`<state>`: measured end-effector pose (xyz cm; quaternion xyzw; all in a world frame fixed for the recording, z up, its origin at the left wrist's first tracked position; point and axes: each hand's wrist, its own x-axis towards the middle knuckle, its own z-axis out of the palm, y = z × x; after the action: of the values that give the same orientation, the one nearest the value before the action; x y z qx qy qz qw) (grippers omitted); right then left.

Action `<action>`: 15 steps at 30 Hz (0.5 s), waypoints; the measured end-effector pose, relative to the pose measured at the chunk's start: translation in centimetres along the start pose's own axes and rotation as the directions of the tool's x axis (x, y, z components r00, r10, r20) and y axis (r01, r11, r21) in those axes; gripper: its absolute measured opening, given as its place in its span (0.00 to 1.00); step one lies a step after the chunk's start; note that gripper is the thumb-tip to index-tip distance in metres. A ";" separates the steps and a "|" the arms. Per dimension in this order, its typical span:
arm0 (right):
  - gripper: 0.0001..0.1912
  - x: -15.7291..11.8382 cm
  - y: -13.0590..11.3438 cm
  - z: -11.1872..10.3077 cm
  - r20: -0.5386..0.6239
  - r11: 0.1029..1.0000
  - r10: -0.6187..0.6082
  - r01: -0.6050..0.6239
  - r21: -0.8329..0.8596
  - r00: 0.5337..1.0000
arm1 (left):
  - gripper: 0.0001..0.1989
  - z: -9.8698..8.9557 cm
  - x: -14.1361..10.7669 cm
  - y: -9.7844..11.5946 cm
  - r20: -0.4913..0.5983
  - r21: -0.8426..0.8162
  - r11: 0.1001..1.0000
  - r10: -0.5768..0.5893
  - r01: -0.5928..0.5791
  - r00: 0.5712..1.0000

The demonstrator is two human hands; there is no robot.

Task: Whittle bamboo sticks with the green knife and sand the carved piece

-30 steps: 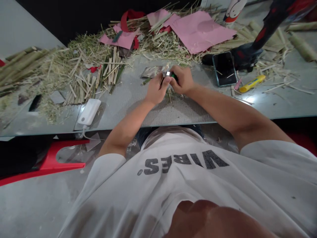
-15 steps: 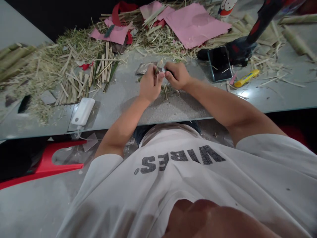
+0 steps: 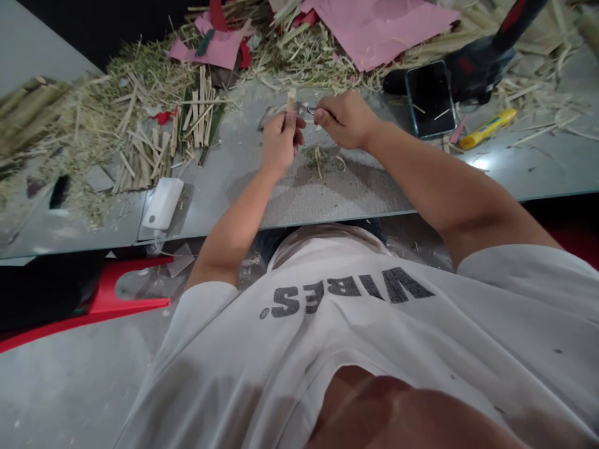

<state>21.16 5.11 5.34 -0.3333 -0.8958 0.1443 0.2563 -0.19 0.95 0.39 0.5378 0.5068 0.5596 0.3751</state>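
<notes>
My left hand [image 3: 279, 142] grips a short pale plant strip [image 3: 291, 100], its end standing up past the fingertips. To the right, my right hand [image 3: 349, 118] is closed on a small tool with a thin metal end [image 3: 310, 110], pointing toward the strip; its handle is mostly hidden in the fist. The two hands are apart, over the grey table [image 3: 281, 206]. Below them lie small green and pale shavings [image 3: 318, 159]. A flat clear packet [image 3: 271, 115] is partly behind my left hand.
A phone [image 3: 430, 100] and a yellow cutter [image 3: 488, 129] lie to the right. At left are a white power bank [image 3: 163, 203] and cut sticks [image 3: 140, 162]. Plant shavings [image 3: 309, 59] and pink paper [image 3: 374, 28] line the back. A red chair [image 3: 107, 293] stands below left.
My hands have moved apart, the right one up and to the right. The pale strip now stands upright in my left hand. The whole view has shifted slightly.
</notes>
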 end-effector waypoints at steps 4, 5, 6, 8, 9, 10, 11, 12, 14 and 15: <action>0.24 0.1 -0.8 0.1 0.085 0.977 0.047 -0.063 0.202 0.995 | 0.25 -0.6 0.2 -0.3 0.020 0.079 0.992 0.101 -0.103 0.995; 0.27 0.1 -0.9 0.3 0.104 0.963 0.057 -0.082 0.256 0.993 | 0.25 -0.7 0.3 -0.5 0.029 0.089 0.987 0.131 -0.133 0.991; 0.30 0.1 -1.0 0.4 0.123 0.944 0.065 -0.101 0.315 0.990 | 0.25 -0.8 0.4 -0.7 0.039 0.093 0.982 0.162 -0.165 0.986; 0.34 0.0 -1.1 0.8 0.180 0.871 0.057 -0.137 0.471 0.982 | 0.26 -1.1 0.6 -1.1 0.064 0.090 0.969 0.226 -0.232 0.972; 0.36 0.0 -1.0 0.9 0.216 0.821 0.041 -0.156 0.549 0.975 | 0.26 -1.2 0.7 -1.3 0.079 0.087 0.960 0.260 -0.266 0.962; 0.38 -0.1 -1.0 1.0 0.251 0.765 0.020 -0.177 0.620 0.968 | 0.28 -1.2 0.8 -1.4 0.091 0.082 0.951 0.291 -0.298 0.952; 0.38 -0.1 -0.9 1.0 0.278 0.705 -0.006 -0.193 0.682 0.961 | 0.30 -1.3 0.9 -1.4 0.105 0.077 0.942 0.319 -0.327 0.942; 0.37 -0.1 -0.9 1.0 0.298 0.653 -0.033 -0.205 0.729 0.954 | 0.33 -1.3 0.9 -1.4 0.125 0.074 0.933 0.342 -0.352 0.932; 0.33 -0.1 -0.8 1.0 0.317 0.588 -0.070 -0.217 0.779 0.946 | 0.38 -1.4 1.0 -1.1 0.143 0.076 0.912 0.389 -0.402 0.910; 0.31 -0.1 -0.8 0.9 0.325 0.551 -0.091 -0.224 0.804 0.941 | 0.40 -1.4 1.1 -0.9 0.153 0.085 0.900 0.411 -0.427 0.899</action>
<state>20.27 4.39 4.94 -0.1774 -0.7365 0.6131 0.2241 -1.82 1.92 -0.08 0.6907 0.3852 0.5603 0.2461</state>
